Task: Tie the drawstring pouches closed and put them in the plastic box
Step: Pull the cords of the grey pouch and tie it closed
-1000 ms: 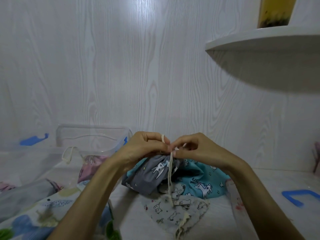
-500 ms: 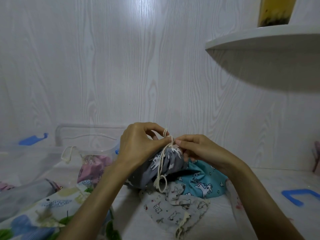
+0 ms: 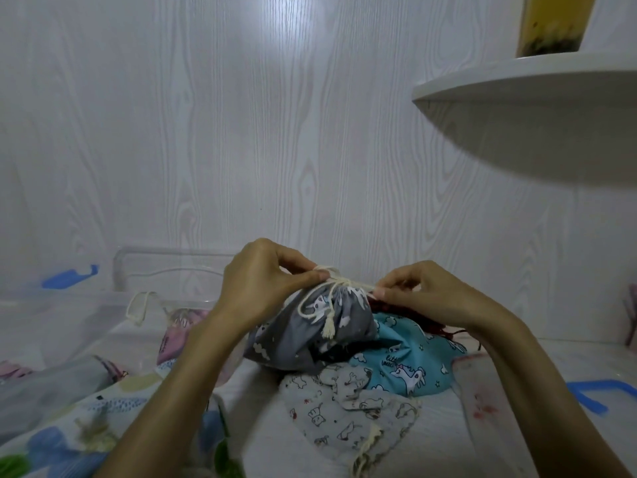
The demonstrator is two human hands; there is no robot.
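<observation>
The grey pouch [image 3: 310, 331] sits in front of the person, propped on a teal pouch [image 3: 410, 363] and a pale printed pouch [image 3: 348, 401], its gathered neck pointing up and slightly away, right between the two hands. The left hand [image 3: 265, 288] pinches the cream drawstring [image 3: 331, 282] at the knot, thumb and forefinger pressed together on the cord where it crosses the neck; the right hand [image 3: 424, 294] pinches the other end of the cord, which runs nearly level from the knot out to its fingers [image 3: 381, 292]. So the cord's long axis lies left to right, and I judge that tightening means drawing the hands apart along that line. A loose tail with a frayed tip hangs down the front of the grey cloth. The plastic box [image 3: 165, 281] stands behind and to the left, close to the left forearm, with a tied pinkish pouch [image 3: 175, 326] and a cord loop seemingly inside. The left hand looks nearer for the coming drop-in, which is not yet begun.
</observation>
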